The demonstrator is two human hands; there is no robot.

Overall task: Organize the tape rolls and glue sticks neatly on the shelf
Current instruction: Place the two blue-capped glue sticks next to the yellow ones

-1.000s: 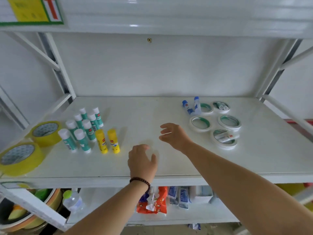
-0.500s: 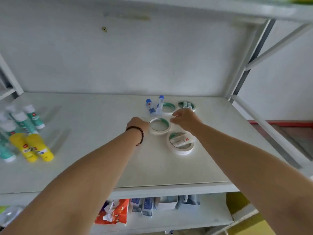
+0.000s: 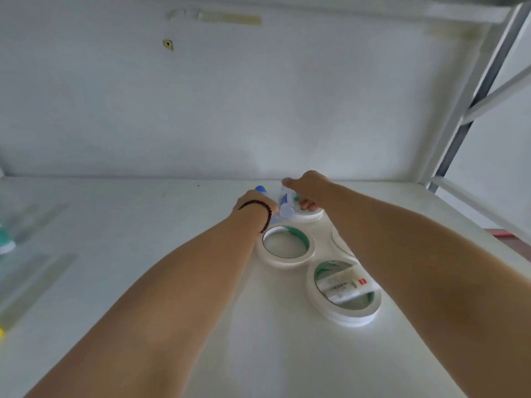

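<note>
**Both hands at the blue-capped glue sticks, rear centre of the shelf**

At the far left edge of the frame, blurred teal-and-white glue sticks (image 3: 6,239) stand on the white metal shelf (image 3: 115,254). At frame centre, the left hand (image 3: 255,203), a dark beaded bracelet (image 3: 265,211) on its wrist, is closed around a blue-capped glue stick (image 3: 261,189). Just right of it, the right hand (image 3: 309,188) pinches a second white, blue-capped glue stick (image 3: 285,205) above a white tape roll (image 3: 309,215). Nearer the camera lie an empty white tape roll with green inner rim (image 3: 288,246) and, at lower right, a white tape roll (image 3: 344,293) with a white labelled tube (image 3: 344,287) lying inside it.
</note>
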